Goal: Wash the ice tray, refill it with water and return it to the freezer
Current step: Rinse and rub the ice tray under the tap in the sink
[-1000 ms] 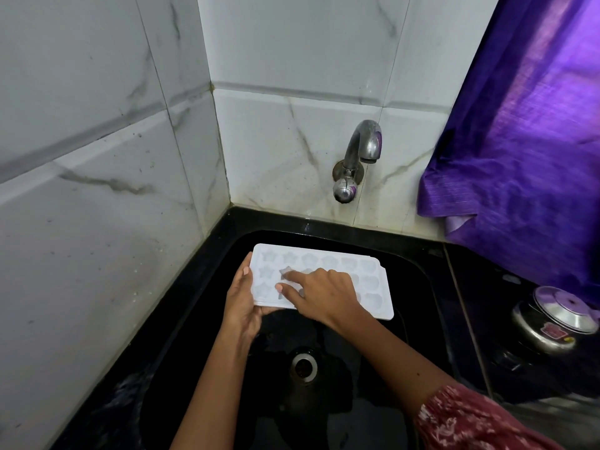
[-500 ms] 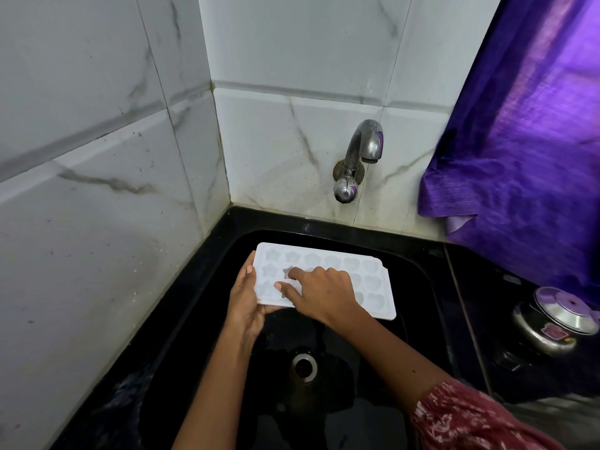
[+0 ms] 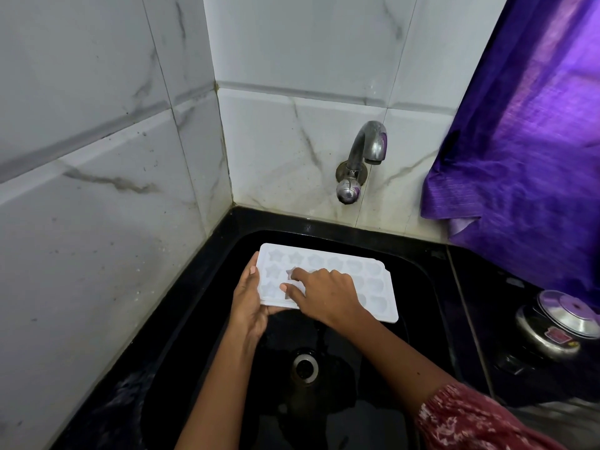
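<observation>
The tray (image 3: 328, 280) is held over the black sink (image 3: 418, 287), at 12 o'clock from the drain (image 3: 304, 367). The left hand (image 3: 248, 303) grips its 9 o'clock end; the right hand (image 3: 324, 295) lies on top, fingers pressed into the moulds, grasping nothing.

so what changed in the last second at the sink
Very little. The right hand has shifted its fingertips slightly over the star moulds at the left end of the ice tray, rubbing them. The left hand keeps its grip on the tray's left edge. The tap is still not running, and the tray stays above the sink.
</observation>
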The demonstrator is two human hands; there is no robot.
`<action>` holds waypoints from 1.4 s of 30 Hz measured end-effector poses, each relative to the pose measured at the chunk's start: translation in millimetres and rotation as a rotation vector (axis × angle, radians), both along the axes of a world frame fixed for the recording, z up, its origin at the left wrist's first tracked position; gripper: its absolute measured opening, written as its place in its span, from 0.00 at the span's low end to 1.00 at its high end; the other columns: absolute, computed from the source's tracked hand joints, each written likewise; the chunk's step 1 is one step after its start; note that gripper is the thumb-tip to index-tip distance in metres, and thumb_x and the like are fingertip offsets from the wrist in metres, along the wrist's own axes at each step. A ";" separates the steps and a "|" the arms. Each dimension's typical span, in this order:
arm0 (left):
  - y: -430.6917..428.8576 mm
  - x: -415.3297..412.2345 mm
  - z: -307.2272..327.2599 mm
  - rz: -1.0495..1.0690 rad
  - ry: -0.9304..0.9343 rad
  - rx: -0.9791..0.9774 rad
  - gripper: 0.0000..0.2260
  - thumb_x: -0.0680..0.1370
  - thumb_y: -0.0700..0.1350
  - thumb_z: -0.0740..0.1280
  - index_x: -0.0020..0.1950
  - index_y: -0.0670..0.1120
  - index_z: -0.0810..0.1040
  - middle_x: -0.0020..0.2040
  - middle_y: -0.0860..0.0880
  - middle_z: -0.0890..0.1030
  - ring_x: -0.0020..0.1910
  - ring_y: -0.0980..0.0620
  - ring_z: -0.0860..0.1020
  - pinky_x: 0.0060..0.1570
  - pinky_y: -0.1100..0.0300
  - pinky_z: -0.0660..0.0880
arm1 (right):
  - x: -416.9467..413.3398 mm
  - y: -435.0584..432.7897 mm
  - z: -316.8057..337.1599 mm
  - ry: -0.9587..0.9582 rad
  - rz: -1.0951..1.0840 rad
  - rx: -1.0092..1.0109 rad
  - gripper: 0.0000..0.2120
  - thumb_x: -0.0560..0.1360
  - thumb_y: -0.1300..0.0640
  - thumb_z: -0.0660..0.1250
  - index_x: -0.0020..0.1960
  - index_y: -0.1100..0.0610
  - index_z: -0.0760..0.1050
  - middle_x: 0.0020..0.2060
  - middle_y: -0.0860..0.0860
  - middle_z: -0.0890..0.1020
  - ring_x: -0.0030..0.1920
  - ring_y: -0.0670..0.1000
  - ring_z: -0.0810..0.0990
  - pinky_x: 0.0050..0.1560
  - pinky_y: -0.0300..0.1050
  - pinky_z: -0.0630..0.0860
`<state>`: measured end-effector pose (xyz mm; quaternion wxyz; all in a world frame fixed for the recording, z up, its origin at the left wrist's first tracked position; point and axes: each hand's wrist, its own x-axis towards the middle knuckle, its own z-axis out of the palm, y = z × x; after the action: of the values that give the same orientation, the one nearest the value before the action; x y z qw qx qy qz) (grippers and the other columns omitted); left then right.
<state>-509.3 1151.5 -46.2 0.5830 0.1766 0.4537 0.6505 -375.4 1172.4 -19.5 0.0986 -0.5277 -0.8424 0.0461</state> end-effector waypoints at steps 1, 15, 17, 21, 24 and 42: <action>-0.3 0.5 0.2 -0.003 -0.001 -0.001 0.16 0.83 0.48 0.53 0.69 0.50 0.70 0.59 0.44 0.79 0.49 0.45 0.81 0.32 0.51 0.81 | -1.4 -0.7 -0.1 0.002 -0.004 0.000 0.21 0.78 0.38 0.50 0.64 0.47 0.69 0.51 0.53 0.82 0.51 0.57 0.79 0.44 0.47 0.64; 0.4 0.8 -1.0 -0.003 -0.037 0.008 0.13 0.83 0.48 0.53 0.61 0.54 0.75 0.47 0.51 0.83 0.39 0.51 0.84 0.30 0.54 0.80 | -24.1 3.1 12.7 -0.049 0.073 0.014 0.18 0.79 0.42 0.51 0.66 0.42 0.69 0.52 0.56 0.81 0.52 0.59 0.79 0.43 0.46 0.64; 0.0 -0.4 -1.9 0.001 -0.026 0.020 0.12 0.83 0.48 0.53 0.57 0.55 0.76 0.43 0.52 0.85 0.38 0.52 0.84 0.29 0.56 0.79 | -25.7 4.1 11.7 -0.064 0.080 0.008 0.18 0.79 0.42 0.52 0.66 0.41 0.70 0.52 0.55 0.82 0.52 0.58 0.79 0.43 0.45 0.63; 0.1 -1.6 -3.4 0.011 -0.008 0.028 0.13 0.83 0.47 0.53 0.60 0.54 0.74 0.43 0.52 0.85 0.38 0.53 0.84 0.28 0.59 0.79 | -26.4 5.8 10.8 -0.059 0.092 -0.019 0.18 0.78 0.40 0.52 0.65 0.42 0.70 0.53 0.54 0.81 0.52 0.58 0.79 0.44 0.45 0.63; -0.1 -1.4 -3.1 0.013 -0.004 0.033 0.13 0.83 0.47 0.52 0.62 0.53 0.74 0.44 0.53 0.84 0.37 0.53 0.84 0.28 0.58 0.79 | -27.5 6.0 8.8 -0.058 0.096 -0.002 0.18 0.78 0.41 0.52 0.65 0.43 0.70 0.52 0.55 0.81 0.52 0.58 0.79 0.43 0.46 0.63; -7.6 -10.4 -3.6 -0.038 0.041 0.022 0.13 0.83 0.49 0.52 0.63 0.55 0.73 0.46 0.53 0.84 0.40 0.52 0.84 0.31 0.52 0.81 | -18.6 -9.9 4.8 0.071 0.067 -0.087 0.19 0.79 0.40 0.50 0.67 0.44 0.64 0.50 0.56 0.82 0.51 0.59 0.78 0.44 0.47 0.63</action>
<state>-519.7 1143.9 -49.9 0.5838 0.2047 0.4551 0.6405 -393.9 1162.5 -14.7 0.1038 -0.5009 -0.8528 0.1046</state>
